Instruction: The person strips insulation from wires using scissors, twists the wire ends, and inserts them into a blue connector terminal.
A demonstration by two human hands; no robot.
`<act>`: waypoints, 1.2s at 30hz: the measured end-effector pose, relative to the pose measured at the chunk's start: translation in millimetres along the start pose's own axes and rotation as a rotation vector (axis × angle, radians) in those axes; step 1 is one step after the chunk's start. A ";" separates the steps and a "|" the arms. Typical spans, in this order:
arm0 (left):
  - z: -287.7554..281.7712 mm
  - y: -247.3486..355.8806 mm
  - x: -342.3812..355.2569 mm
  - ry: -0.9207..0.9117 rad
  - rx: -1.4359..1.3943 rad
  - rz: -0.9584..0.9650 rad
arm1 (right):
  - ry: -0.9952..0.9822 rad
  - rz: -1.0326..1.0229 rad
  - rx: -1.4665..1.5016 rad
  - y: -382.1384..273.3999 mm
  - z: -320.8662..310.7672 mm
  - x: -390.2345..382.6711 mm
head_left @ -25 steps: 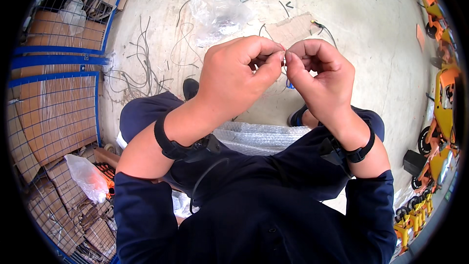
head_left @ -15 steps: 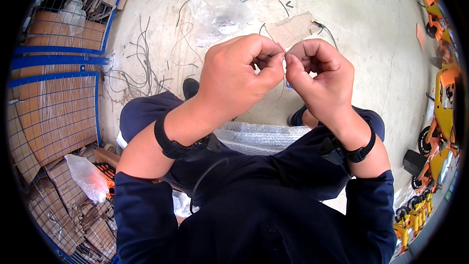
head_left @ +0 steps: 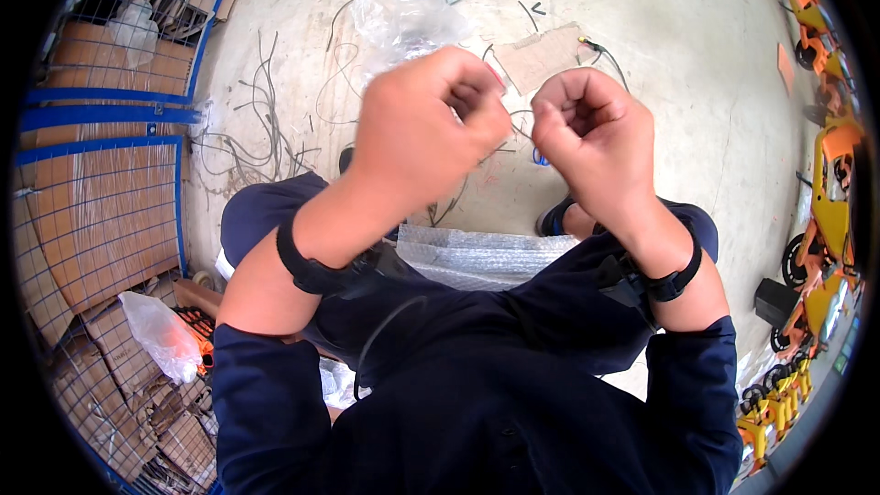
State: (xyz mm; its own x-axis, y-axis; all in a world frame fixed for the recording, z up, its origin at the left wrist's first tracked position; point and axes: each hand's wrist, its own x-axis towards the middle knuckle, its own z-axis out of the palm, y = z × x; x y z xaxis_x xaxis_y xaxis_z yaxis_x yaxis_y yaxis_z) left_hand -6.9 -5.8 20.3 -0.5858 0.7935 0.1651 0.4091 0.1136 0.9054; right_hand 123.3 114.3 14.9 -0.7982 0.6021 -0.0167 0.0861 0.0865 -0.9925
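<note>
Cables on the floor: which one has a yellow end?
The short dark cable beside the cardboard piece, beyond the right hand; one end is yellow, while the other cables show no yellow.

Gap btwn hands, cage blocks far L

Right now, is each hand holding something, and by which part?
The left hand seems to pinch a thin red piece; which part is unclear. For the right hand, I cannot tell.
</note>
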 end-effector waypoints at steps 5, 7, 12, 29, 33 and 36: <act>-15.5 -1.3 10.5 -0.002 -0.326 -0.157 | -0.040 0.013 0.145 -5.9 -8.2 4.2; -12.1 1.7 8.8 -0.041 -0.404 -0.180 | -0.077 -0.028 0.160 -5.2 -6.6 4.3; -8.9 5.4 3.1 -0.120 -0.369 -0.175 | -0.126 -0.020 0.180 -5.1 -3.3 3.9; 1.2 -6.1 2.4 -0.071 0.111 0.237 | 0.048 -0.513 -0.415 3.0 0.2 8.1; 2.9 -8.6 3.3 -0.062 0.141 0.282 | 0.054 -0.527 -0.457 3.3 0.3 7.3; 4.5 -8.9 2.7 -0.049 0.125 0.290 | 0.045 -0.506 -0.453 1.6 -1.1 6.1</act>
State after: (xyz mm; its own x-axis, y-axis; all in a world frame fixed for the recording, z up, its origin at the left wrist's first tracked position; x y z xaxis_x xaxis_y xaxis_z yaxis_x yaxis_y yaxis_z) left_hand -9.0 -2.0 11.0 -0.3987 0.8312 0.3874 0.6386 -0.0515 0.7678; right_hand 119.2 119.0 13.4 -0.7812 0.4313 0.4514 -0.0424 0.6846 -0.7276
